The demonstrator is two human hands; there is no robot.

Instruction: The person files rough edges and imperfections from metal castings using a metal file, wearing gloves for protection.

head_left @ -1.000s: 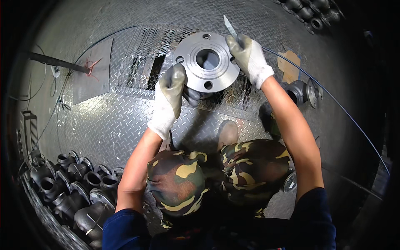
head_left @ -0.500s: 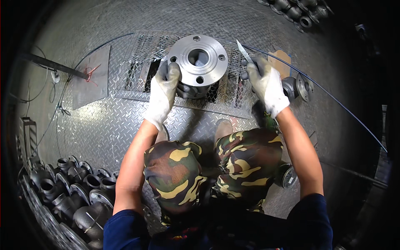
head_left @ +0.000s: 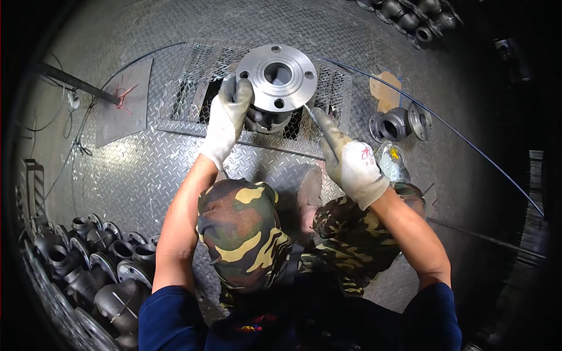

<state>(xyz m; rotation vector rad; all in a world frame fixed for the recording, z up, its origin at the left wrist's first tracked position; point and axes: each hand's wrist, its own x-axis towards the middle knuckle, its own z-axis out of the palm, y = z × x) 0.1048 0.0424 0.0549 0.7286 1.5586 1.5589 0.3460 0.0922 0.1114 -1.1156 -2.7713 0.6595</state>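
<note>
Flanged valve body (head_left: 275, 82) sits upright on the expanded-metal grate (head_left: 187, 76), top flange facing the camera, bolt holes and centre bore visible. Cast steel by the look: judged heavy, rigid, not fragile, machined face likely slick under cotton gloves. Left hand (head_left: 225, 120) is closed around the neck just under the flange rim, fingers wrapped on the casting; that neck is the sensible place to hold it, with the rim as a stop against slipping. Right hand (head_left: 348, 161) pinches a thin pale tool (head_left: 309, 112), its tip touching the flange edge on the right; cannot tell what kind of tool. Nearby: a second flanged fitting (head_left: 398, 124) lying on its side on the checker-plate floor (head_left: 140, 175), a clear plastic bag (head_left: 391, 162) just beside the right wrist, a pile of dark castings (head_left: 88, 263) at lower left, a blue hose (head_left: 445, 123) arcing past on the right. Knees crowd the space below the grate; the hose and loose fitting sit closest on the right side.
</note>
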